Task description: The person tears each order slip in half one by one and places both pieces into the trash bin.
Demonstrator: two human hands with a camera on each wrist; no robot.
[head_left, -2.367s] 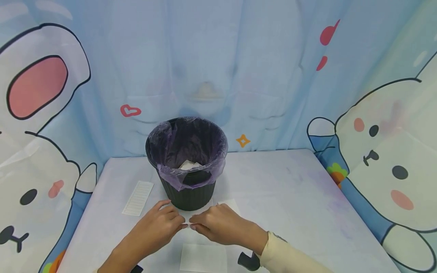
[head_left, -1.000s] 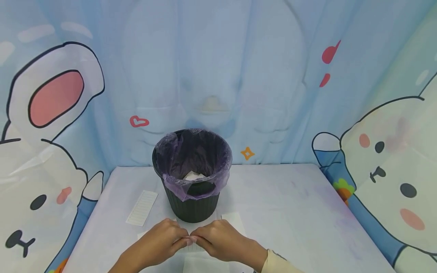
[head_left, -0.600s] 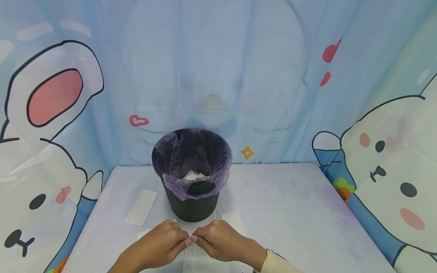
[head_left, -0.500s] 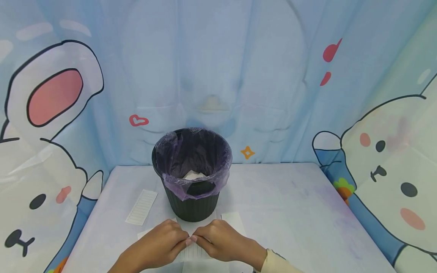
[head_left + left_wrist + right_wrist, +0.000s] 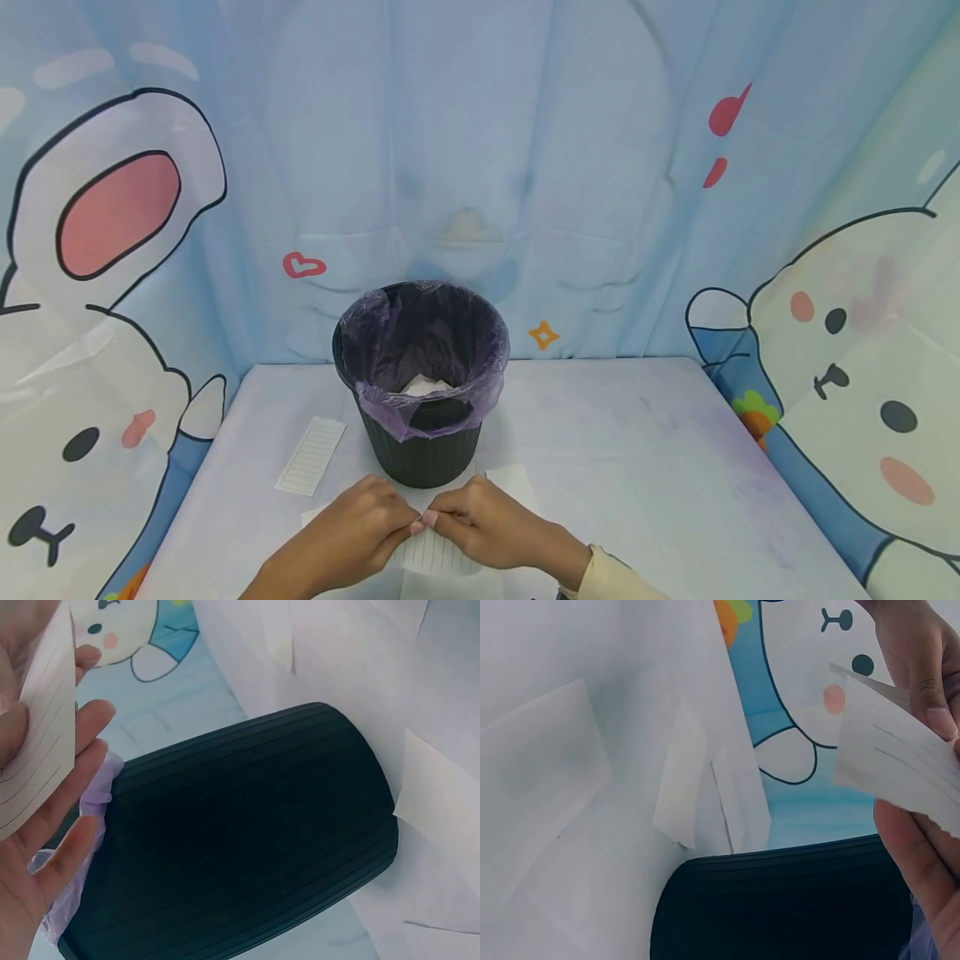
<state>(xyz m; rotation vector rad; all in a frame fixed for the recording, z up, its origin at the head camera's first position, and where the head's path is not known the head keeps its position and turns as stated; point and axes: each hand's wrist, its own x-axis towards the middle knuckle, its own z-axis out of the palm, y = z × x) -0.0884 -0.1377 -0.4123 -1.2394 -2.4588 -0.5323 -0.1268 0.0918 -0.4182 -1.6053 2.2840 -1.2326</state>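
The left hand (image 5: 367, 529) and right hand (image 5: 491, 525) pinch ruled paper (image 5: 441, 555) above the worktop (image 5: 600, 442), before the bin (image 5: 423, 457). Tearing appears underway; the next move likely calls for pulling the grips apart.

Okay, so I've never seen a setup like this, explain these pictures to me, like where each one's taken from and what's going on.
There's no machine here: a person works with two bare hands, a left hand and a right hand. The widest picture comes from a camera on the head, looking forward and down. The other two come from cameras on each wrist, so the scene looks turned sideways.

Both hands pinch a piece of lined paper. Beyond them, on the white table, stands a black bin lined with a purple bag, with some white scraps inside. A lined strip lies left of the bin, and more paper lies around the hands.
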